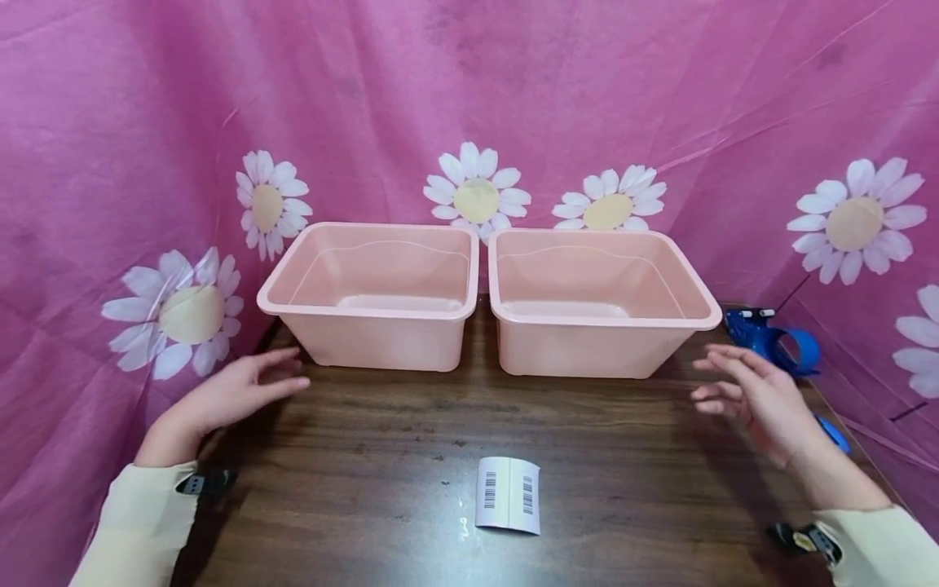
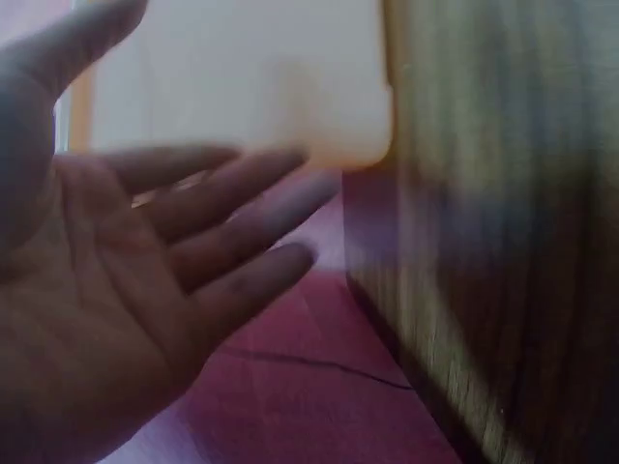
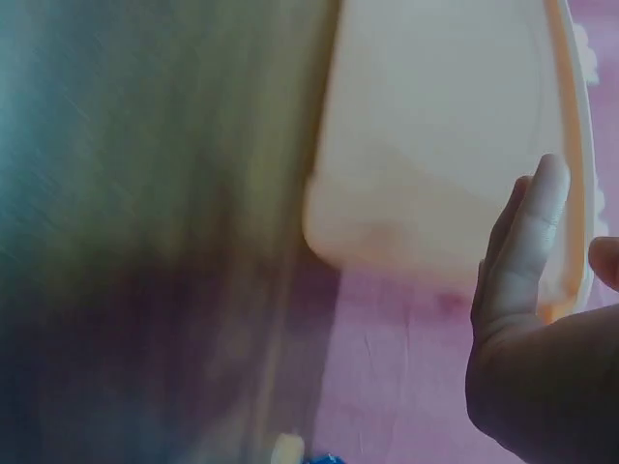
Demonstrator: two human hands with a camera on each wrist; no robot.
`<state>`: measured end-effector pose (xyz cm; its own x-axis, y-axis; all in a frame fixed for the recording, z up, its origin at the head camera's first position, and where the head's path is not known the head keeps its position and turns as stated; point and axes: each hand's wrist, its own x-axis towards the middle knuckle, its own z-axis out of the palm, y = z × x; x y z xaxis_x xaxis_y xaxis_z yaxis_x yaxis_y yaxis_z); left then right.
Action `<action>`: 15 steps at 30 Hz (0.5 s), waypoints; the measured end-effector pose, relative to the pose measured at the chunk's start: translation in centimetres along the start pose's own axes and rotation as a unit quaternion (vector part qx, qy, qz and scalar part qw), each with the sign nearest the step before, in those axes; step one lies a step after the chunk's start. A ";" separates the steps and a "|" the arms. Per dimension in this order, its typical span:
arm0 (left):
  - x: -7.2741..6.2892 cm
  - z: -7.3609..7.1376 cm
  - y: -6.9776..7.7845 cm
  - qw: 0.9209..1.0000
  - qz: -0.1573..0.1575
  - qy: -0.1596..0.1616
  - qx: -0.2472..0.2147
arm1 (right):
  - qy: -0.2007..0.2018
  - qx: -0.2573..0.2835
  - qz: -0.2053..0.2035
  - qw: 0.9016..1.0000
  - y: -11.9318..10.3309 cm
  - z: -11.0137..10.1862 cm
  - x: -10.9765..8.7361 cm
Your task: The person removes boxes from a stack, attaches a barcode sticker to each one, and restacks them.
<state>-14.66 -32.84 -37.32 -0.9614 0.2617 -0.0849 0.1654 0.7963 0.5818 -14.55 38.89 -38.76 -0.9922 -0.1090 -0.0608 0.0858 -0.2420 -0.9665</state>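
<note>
Two pink plastic bins stand side by side at the back of the table. My left hand (image 1: 238,391) is beside the near left corner of the left bin (image 1: 374,342), fingers extended and nothing in them. In the left wrist view its palm and spread fingers (image 2: 242,208) show in front of that bin's wall. Off the near right corner of the right bin (image 1: 587,350) is my right hand (image 1: 759,399), its fingers loosely bent and holding nothing. A white label sheet (image 1: 508,496) with two barcodes lies on the table between the hands, nearer the front.
The brown wood-grain table (image 1: 367,489) is bordered by a pink cloth (image 1: 587,98) printed with daisies. A blue tape dispenser (image 1: 778,342) stands at the right edge, behind the right hand. Another blue object (image 1: 834,434) lies partly hidden by the right wrist.
</note>
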 end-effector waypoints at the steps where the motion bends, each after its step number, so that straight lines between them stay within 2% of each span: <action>1: -0.2 0.4 0.4 1.000 0.018 -0.019 0.013 | 0.008 -0.023 0.013 1.000 0.4 0.5 -0.5; 3: -0.2 1.4 1.4 0.997 0.057 -0.050 0.029 | 0.024 -0.074 0.043 0.996 1.2 1.6 -1.6; 6: 0.5 3.4 3.4 0.987 0.127 -0.083 0.047 | 0.035 -0.115 0.069 0.990 2.7 3.4 -3.2; 10: 2.1 7.3 6.8 0.973 0.207 -0.098 0.029 | 0.019 -0.136 0.100 0.986 4.8 5.7 -5.3; 15: 3.3 12.2 11.1 0.961 0.256 -0.102 0.007 | -0.012 -0.146 0.188 0.971 7.0 8.8 -7.8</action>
<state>-13.35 -16.45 -41.06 -0.6904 0.7216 0.0511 0.6089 0.5415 0.5796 -5.38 29.53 -42.87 -0.8930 -0.1606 -0.4204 0.4085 0.1026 -0.9069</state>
